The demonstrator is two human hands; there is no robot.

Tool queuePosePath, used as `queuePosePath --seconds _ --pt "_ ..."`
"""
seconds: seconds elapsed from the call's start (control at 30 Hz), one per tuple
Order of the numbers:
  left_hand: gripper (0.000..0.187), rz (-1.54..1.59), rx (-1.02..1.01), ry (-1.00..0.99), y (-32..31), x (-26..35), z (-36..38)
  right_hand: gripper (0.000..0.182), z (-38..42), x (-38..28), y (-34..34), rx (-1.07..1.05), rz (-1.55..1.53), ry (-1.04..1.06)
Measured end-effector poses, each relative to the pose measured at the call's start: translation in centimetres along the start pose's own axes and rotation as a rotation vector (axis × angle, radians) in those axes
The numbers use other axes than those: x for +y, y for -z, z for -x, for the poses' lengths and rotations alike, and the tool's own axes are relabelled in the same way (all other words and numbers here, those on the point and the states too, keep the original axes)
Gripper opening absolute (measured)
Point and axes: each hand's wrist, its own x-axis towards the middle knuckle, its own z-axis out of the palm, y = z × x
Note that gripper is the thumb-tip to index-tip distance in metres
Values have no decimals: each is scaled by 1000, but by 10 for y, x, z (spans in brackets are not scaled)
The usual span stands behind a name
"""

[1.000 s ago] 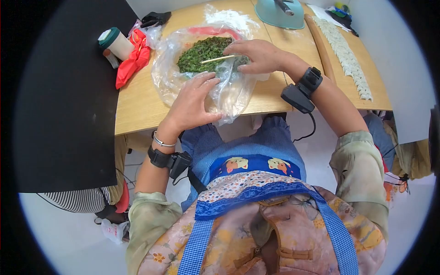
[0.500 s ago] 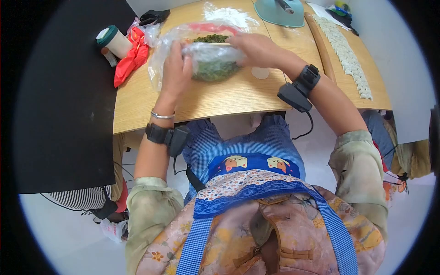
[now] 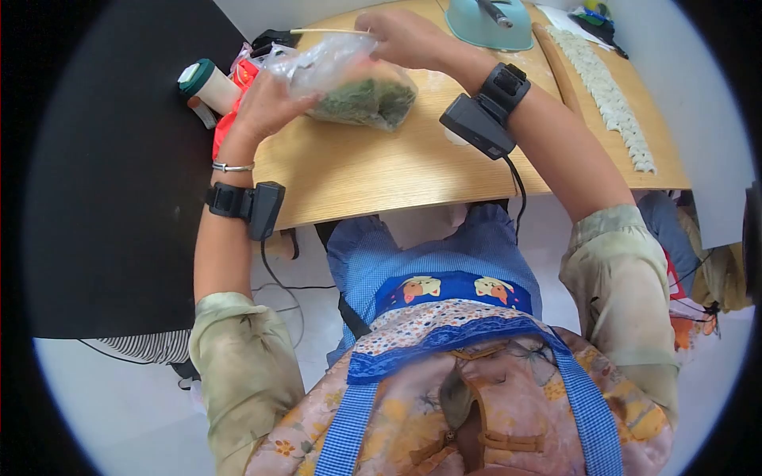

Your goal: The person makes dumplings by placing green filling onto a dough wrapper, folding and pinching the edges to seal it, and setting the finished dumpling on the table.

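A clear plastic bag (image 3: 361, 99) with chopped green filling inside sits on the wooden table, its upper part bunched and pulled to the left. My left hand (image 3: 270, 103) grips the bag's gathered plastic at its left side, thumb toward the filling. Above the bag, my right hand (image 3: 397, 38) has its fingers closed on a thin pale chopstick (image 3: 325, 32), which points left over the bunched plastic. A small pale dough round (image 3: 456, 136) lies right of the bag, partly hidden by my right wrist's black device.
A light-green container (image 3: 488, 24) with a dark handle stands at the back. To its right lie a wooden rolling pin (image 3: 558, 67) and a long row of white dumplings (image 3: 601, 87). A white cup with a green lid (image 3: 210, 86) and red plastic (image 3: 225, 131) are at the left.
The bag's open mouth has been gathered up, covering the filling. My left hand moved left and slightly down; my right hand rose to the left with the chopstick.
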Motion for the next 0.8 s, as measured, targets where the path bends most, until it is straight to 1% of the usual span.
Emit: queuePosePath --seconds 0.07,0.1,0.17,0.23,0.3,0.37,0.4,0.43,0.47,0.5,0.53,0.57,0.6,0.63,0.67,0.7,0.73,0.77,0.8 --pt "27 -73 34 13 5 -8 4 27 4 -2 1 -104 11 115" --pt "27 -73 34 13 7 -12 7 27 7 -4 3 -104 12 114" --pt "24 -139 86 30 7 -20 13 26 18 -5 4 -376 112 60" --pt "24 -195 81 8 10 -29 19 26 32 -8 -3 -407 86 67" --pt "24 -253 77 -12 10 -35 26 25 49 -19 -16 -448 -33 114" --pt "25 -446 98 -11 11 -38 33 25 65 -37 -31 -528 -99 147" --pt "25 -449 94 -9 10 -38 38 25 74 -49 -30 -579 -122 139" --pt "28 -506 142 11 9 -37 45 25 79 -59 -30 -576 -126 141" --pt "32 -561 190 30 9 -35 51 25 83 -63 -33 -487 -89 200" --pt "32 -565 186 29 10 -33 60 25 85 -67 -34 -397 -53 257" --pt "42 -615 198 77 13 -30 69 28 84 -67 -33 -294 -37 269" --pt "53 -666 209 128 14 -30 75 28 81 -66 -28 -294 -42 271" --pt "53 -669 203 133 18 -45 85 31 74 -62 -21 -217 71 275" --pt "56 -612 202 191 22 -70 101 34 68 -56 -18 -140 186 281" --pt "61 -554 201 248 25 -83 110 34 63 -48 -18 -142 182 285" --pt "61 -556 200 252 28 -76 110 31 56 -39 -18 -89 222 328" --pt "61 -105 253 603 30 -68 108 27 50 -31 -19 -32 265 372" --pt "63 366 295 929 29 -54 105 27 47 -25 -22 -30 264 376" --pt "64 556 377 947 19 -41 105 27 45 -20 -28 -103 259 378"
